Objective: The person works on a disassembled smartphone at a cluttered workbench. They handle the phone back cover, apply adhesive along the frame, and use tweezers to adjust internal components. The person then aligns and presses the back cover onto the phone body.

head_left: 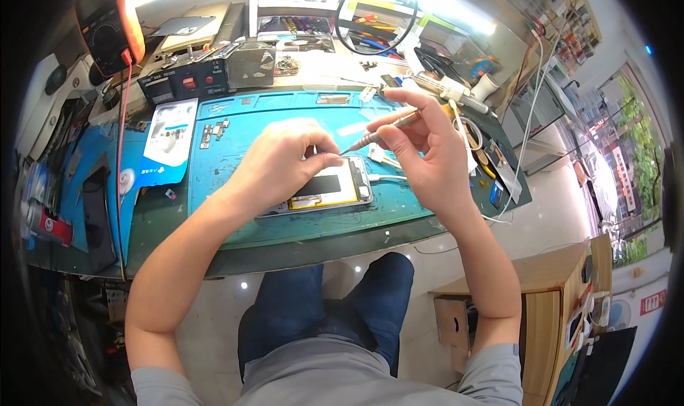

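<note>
My left hand pinched the opened phone near the mat's front edge; my right hand's grip clamped a screwdriver, tip just above it.

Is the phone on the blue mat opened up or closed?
Opened up. The phone lies flat on the blue mat with its back cover off, showing a black and yellow inside.

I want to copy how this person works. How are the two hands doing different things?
The right hand holds a thin screwdriver in its fingertips, raised above the blue mat. The left hand holds no tool; its fingers pinch down at the opened phone. The right hand tilts upward, while the left hand lies low, covering part of the phone. Both hands are bare and meet over the same phone.
</note>
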Action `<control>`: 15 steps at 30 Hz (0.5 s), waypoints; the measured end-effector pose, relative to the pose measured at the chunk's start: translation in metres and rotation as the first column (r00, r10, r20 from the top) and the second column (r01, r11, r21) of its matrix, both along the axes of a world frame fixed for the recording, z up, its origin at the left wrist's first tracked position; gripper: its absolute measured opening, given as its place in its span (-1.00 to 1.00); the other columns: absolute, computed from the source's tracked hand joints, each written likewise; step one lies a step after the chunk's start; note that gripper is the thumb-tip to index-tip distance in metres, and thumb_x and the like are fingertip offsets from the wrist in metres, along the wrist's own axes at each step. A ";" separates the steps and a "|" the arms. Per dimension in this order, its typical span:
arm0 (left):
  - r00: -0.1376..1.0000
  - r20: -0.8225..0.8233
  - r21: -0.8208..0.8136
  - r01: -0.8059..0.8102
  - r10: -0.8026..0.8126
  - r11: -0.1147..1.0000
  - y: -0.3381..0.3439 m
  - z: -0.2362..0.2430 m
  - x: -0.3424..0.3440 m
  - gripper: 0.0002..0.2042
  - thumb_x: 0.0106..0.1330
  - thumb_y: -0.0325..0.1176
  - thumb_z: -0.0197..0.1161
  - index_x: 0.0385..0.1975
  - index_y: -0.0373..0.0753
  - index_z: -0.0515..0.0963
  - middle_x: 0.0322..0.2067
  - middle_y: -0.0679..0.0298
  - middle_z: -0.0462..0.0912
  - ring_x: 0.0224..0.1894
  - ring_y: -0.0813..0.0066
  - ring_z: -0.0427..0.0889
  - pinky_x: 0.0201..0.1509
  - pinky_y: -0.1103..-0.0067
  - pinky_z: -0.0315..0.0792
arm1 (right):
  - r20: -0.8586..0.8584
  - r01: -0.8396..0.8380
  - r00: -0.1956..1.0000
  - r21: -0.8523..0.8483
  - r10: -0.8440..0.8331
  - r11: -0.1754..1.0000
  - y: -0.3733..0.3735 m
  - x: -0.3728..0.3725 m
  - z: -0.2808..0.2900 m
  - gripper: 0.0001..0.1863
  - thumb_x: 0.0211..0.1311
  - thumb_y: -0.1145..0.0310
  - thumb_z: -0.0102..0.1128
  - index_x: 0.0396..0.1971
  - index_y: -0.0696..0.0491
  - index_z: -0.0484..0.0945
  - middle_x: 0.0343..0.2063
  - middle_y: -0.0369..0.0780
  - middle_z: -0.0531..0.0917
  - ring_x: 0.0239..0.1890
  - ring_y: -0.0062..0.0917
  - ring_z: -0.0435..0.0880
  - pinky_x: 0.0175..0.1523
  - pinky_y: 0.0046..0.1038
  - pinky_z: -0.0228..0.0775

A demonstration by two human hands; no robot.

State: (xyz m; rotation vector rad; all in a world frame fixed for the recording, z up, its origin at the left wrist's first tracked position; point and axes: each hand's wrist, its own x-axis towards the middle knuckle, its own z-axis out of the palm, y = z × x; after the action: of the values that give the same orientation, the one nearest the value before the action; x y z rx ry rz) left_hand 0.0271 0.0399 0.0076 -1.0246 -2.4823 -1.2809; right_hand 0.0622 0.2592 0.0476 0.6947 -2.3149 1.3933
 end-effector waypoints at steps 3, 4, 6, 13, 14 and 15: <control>0.998 0.056 0.005 -0.011 0.011 1.000 0.006 0.000 0.002 -0.89 0.23 -0.40 0.38 -0.33 -0.29 0.67 -0.38 0.22 0.68 -0.40 0.37 0.59 -0.30 0.51 0.45 | -0.079 0.050 0.996 0.104 -0.042 0.993 0.004 0.002 0.001 -0.58 0.33 0.49 0.23 0.17 0.10 0.44 -0.39 -0.20 0.75 -0.28 -0.53 0.78 -0.12 -0.51 0.59; 0.996 0.089 0.001 -0.016 0.015 1.000 0.008 -0.001 0.003 -0.89 0.23 -0.41 0.37 -0.31 -0.28 0.68 -0.38 0.22 0.68 -0.39 0.34 0.60 -0.29 0.50 0.46 | -0.059 0.042 0.998 0.114 -0.035 0.993 0.004 0.006 0.006 -0.57 0.34 0.50 0.22 0.19 0.11 0.43 -0.35 -0.19 0.75 -0.25 -0.54 0.78 -0.09 -0.52 0.58; 0.996 0.087 -0.005 0.006 -0.006 1.000 0.012 -0.002 0.004 -0.89 0.24 -0.45 0.34 -0.27 -0.28 0.69 -0.36 0.20 0.69 -0.35 0.29 0.62 -0.25 0.46 0.48 | -0.086 0.045 0.996 0.150 -0.033 0.988 0.005 0.007 0.007 -0.55 0.33 0.51 0.22 0.20 0.10 0.42 -0.35 -0.18 0.74 -0.25 -0.50 0.77 -0.11 -0.50 0.57; 0.993 -0.077 -0.147 0.075 -0.087 0.986 0.027 -0.023 0.003 -0.70 0.29 -0.57 0.10 0.00 -0.32 0.60 -0.11 0.09 0.62 -0.13 0.09 0.65 -0.03 0.35 0.52 | -0.196 0.119 0.979 0.310 -0.059 0.943 0.016 -0.007 -0.005 -0.52 0.28 0.53 0.20 0.21 0.05 0.40 -0.42 -0.16 0.71 -0.36 -0.26 0.74 -0.29 -0.35 0.54; 0.994 -0.073 -0.149 0.071 -0.082 0.986 0.028 -0.022 0.004 -0.70 0.29 -0.57 0.10 0.01 -0.32 0.60 -0.12 0.09 0.62 -0.13 0.08 0.65 -0.03 0.35 0.52 | -0.207 0.127 0.976 0.320 -0.062 0.939 0.017 -0.009 -0.006 -0.52 0.28 0.53 0.20 0.21 0.05 0.40 -0.42 -0.16 0.71 -0.37 -0.25 0.74 -0.30 -0.34 0.54; 0.995 -0.068 -0.152 0.065 -0.076 0.986 0.029 -0.022 0.004 -0.69 0.29 -0.57 0.09 0.02 -0.32 0.59 -0.12 0.09 0.62 -0.13 0.07 0.65 -0.04 0.34 0.52 | -0.206 0.124 0.977 0.314 -0.060 0.941 0.018 -0.011 -0.008 -0.51 0.28 0.53 0.20 0.21 0.05 0.39 -0.42 -0.16 0.71 -0.37 -0.25 0.74 -0.30 -0.34 0.54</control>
State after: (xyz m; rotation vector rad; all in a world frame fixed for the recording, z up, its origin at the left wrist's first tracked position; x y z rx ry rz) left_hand 0.0311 0.0684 -0.0140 -1.1820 -2.5383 -1.0670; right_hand 0.0513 0.2768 0.0398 0.7656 -2.4072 0.8658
